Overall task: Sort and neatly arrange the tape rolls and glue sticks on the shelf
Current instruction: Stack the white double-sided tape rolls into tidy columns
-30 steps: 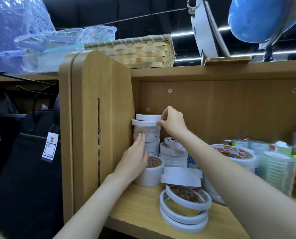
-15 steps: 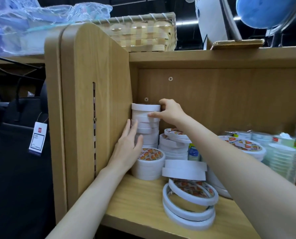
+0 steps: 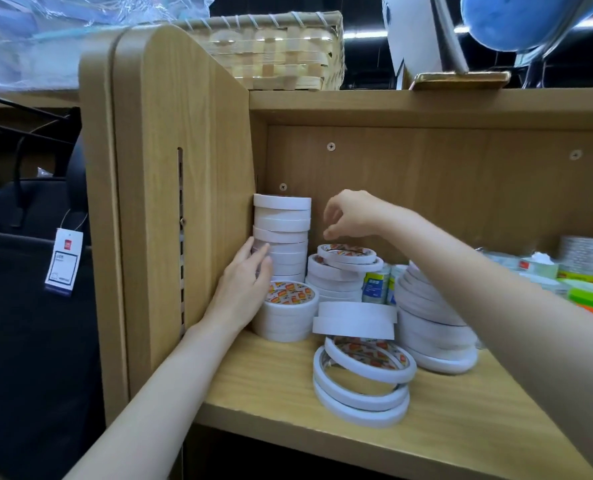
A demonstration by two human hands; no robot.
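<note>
While the left hand (image 3: 245,285) rests flat against the tall tape stack (image 3: 281,237) in the shelf (image 3: 461,431) corner, the right hand (image 3: 352,214) hovers empty, fingers loosely curled. Risk: a careless nudge could topple the uneven stack onto the glue sticks (image 3: 378,284).

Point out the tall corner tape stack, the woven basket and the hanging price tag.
Tall tape stack (image 3: 283,233): head view, side of a middle roll.
Woven basket (image 3: 274,53): head view, front wall.
Price tag (image 3: 63,261): head view, centre of the white card.

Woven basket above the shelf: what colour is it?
Pale straw-yellow basket, head view.
</note>
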